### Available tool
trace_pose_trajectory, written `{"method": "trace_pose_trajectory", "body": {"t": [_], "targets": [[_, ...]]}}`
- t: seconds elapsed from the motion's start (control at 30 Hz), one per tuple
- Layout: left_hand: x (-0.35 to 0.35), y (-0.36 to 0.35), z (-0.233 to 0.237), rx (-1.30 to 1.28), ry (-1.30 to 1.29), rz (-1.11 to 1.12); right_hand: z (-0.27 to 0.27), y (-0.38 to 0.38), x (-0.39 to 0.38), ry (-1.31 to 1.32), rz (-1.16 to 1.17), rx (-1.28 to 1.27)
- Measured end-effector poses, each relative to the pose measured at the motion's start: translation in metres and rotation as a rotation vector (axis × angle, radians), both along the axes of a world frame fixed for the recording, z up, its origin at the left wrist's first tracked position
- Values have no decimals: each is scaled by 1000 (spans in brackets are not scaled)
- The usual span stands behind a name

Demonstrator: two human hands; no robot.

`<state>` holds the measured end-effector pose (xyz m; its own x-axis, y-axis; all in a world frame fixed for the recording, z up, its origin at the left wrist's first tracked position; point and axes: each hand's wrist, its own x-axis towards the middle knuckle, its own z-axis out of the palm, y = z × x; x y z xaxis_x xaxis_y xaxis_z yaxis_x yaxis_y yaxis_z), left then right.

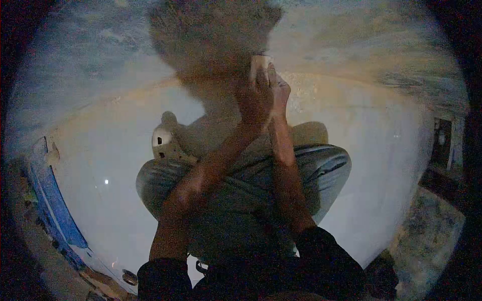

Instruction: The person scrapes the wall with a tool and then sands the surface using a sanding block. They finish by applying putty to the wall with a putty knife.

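Both of my hands are raised together in front of me, close to the mottled wall. My left hand has its fingers wrapped around the lower part of a small pale block-like object. Pressed against it from the right, my right hand has its fingers bent onto the same object's side. The dim light hides the exact kind of object and the fingertips' details. Beside my left knee lies a pale rounded object with a dark square opening, apart from both hands.
My crossed legs rest on a smooth whitish surface. A large dark shadow falls across the mottled wall. A long blue item lies along the left edge. At the far right is a dark doorway-like opening.
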<state>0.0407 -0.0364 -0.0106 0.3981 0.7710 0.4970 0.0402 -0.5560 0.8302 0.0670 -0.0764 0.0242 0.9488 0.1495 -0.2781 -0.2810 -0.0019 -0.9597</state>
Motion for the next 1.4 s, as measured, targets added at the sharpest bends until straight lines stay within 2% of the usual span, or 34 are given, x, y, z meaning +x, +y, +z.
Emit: {"method": "trace_pose_trajectory", "body": {"t": [0.07,0.1,0.13,0.2,0.23,0.3,0.4,0.5,0.53,0.6,0.63,0.67,0.7,0.73,0.8,0.87,0.9,0.93,1.0,1.07,1.1,1.17,1.2,1.23,1.3,1.4], "targets": [[-12,5,-2,135,246,53,-3,-1,-2,-221,59,-115],[-16,6,1,182,327,69,5,0,-4,-223,58,-114],[-15,9,16,-70,228,8,16,0,-6,-218,51,-136],[-20,13,39,-320,131,-53,16,-1,-5,-211,44,-158],[-25,14,43,-335,228,-213,4,-4,0,-130,50,-142],[-26,14,43,-351,326,-374,-13,-5,5,-48,55,-129],[-13,6,10,-365,129,-226,-13,-1,2,-144,8,-130],[-8,4,5,-374,-1,-126,7,-2,-4,-185,62,-143],[-10,3,9,-1,134,-11,10,-4,-3,-199,65,-169],[-14,3,23,373,264,105,1,-3,2,-216,69,-194],[-17,4,39,117,250,-42,-15,1,8,-102,24,-143],[-17,4,46,-9,240,-122,-29,1,12,12,-23,-92],[-17,3,50,-138,231,-189,-24,3,9,12,-24,-91],[-13,1,52,-302,131,-146,-17,5,5,5,-27,-24],[-11,2,47,-465,28,-100,-11,3,2,-2,-29,43],[-15,3,22,186,490,16,-14,-7,5,-222,67,-226],[-12,3,17,186,491,17,-13,-7,6,-221,68,-226],[-5,2,13,64,325,-26,-12,-7,8,-156,43,-216],[-1,-2,11,-60,162,-67,-16,-6,10,-88,20,-208],[-1,-5,17,-88,152,-45,-24,-4,13,131,-14,-22],[-5,-2,27,-87,152,-46,-16,-3,8,131,-14,-21],[-13,6,44,-334,311,-102,3,0,0,-21,-12,-8],[-11,4,33,-334,310,-102,7,0,-2,-73,-11,-4],[-10,4,22,18,319,-9,3,-4,1,-111,9,-80],[-8,1,12,369,321,85,-9,-2,4,-150,30,-156],[-7,2,40,232,162,-94,-21,5,4,-139,-89,127]]}}
